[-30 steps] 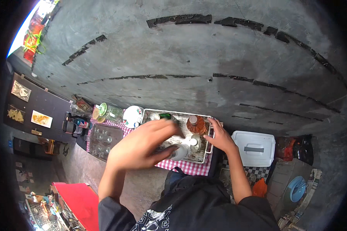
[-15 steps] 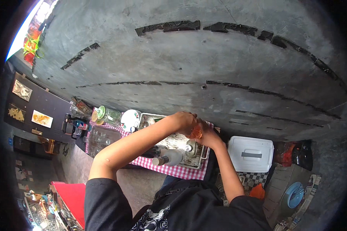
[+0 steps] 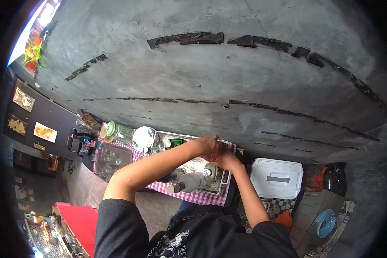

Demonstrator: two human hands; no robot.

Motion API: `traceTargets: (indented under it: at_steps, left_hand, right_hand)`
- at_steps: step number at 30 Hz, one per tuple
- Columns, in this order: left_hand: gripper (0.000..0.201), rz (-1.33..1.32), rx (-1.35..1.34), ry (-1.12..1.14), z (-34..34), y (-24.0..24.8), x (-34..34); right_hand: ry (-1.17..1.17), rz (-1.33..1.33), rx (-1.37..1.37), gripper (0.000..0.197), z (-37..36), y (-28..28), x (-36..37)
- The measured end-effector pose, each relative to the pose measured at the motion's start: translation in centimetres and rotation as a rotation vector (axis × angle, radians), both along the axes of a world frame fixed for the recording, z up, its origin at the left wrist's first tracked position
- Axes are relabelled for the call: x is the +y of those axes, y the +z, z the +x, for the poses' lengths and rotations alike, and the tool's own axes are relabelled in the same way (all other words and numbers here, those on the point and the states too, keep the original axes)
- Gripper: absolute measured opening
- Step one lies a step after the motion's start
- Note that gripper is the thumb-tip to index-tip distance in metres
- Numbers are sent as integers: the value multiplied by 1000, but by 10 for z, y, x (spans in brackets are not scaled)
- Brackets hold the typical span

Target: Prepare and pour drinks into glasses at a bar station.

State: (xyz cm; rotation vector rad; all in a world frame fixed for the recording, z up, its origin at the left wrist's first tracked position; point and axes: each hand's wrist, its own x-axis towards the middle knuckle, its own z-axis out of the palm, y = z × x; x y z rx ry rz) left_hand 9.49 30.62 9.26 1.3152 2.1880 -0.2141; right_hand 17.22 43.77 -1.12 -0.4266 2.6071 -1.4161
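Note:
My left hand (image 3: 208,146) and my right hand (image 3: 229,161) meet over the right end of a worn, light metal tray (image 3: 221,185). Between them shows a small orange-red, see-through object (image 3: 215,157), mostly covered by my fingers; its kind is unclear. Both hands are closed about it. Just below them stands a bottle with a silvery round cap (image 3: 208,172). Next to it a frosted bottle (image 3: 191,182) leans toward me in view, with a dark bottle partly hidden behind my left forearm. A green bottle (image 3: 174,142) lies at the tray's far left.
A red-checkered cloth (image 3: 202,198) covers the table. To the left are a white plate (image 3: 143,139), a green-lidded glass jar (image 3: 121,132) and a dark tray (image 3: 124,157) of clear glasses. A white lidded box (image 3: 276,174) stands at right. The grey wall (image 3: 193,77) rises behind.
The view has tilted slightly, so the table sits a little lower in the picture. My hands stay together, and less of the orange-red object shows between them.

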Motion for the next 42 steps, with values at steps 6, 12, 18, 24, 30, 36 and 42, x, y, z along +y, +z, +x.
traceTargets:
  at_steps: [6, 12, 18, 24, 30, 36, 42]
  left_hand:
    - [44, 146, -37, -74, -4, -2, -6]
    - [46, 182, -76, -209, -4, 3, -5]
    - [42, 131, -61, -209, -3, 10, -7]
    - [40, 166, -84, -268, -6, 26, -4]
    - [46, 170, -50, -291, -9, 62, -2]
    - [52, 30, 16, -313, -1, 98, -1]
    - [46, 29, 58, -346, 29, 155, 10]
  right_hand:
    - [-3, 92, -39, 57, 6, 14, -1]
    - [-11, 158, -33, 60, 0, -9, -1]
    - [-32, 52, 30, 48, 5, 16, -2]
    - [-15, 120, 3, 52, 5, 27, -1]
    - [19, 123, 181, 61, -2, 58, 5]
    - [-43, -88, -91, 70, 0, 21, 12]
    - [-115, -294, -174, 100, 14, -28, 21]
